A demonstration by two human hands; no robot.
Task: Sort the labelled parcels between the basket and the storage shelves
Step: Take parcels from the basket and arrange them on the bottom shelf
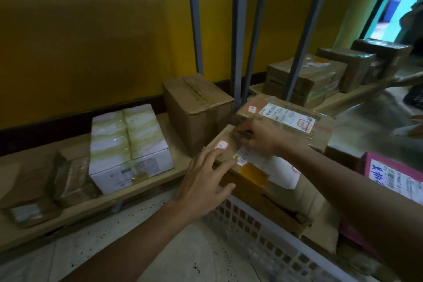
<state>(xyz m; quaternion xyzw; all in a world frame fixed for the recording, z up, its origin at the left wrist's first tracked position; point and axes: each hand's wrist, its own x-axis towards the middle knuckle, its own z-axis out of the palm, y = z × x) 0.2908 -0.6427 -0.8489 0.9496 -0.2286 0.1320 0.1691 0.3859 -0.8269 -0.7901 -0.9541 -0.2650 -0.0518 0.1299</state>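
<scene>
A brown parcel (249,181) with a white label, a small red-edged sticker and yellow tape lies on top of the white lattice basket (263,238) at lower right. My left hand (203,181) touches the parcel's near-left edge with its fingers spread and straight. On the parcel's top my right hand (258,138) rests with its fingers pointing left across the label. Behind it lies a second brown parcel (290,119) with a long white label. A pink parcel (393,174) stands in the basket at the right edge.
A low wooden shelf (176,174) at left carries a white taped box (128,144), a tall brown box (196,107) and small taped parcels (71,178). Grey metal uprights (238,30) rise behind the basket. Several brown parcels (309,78) sit on the right shelf. The floor is speckled tile.
</scene>
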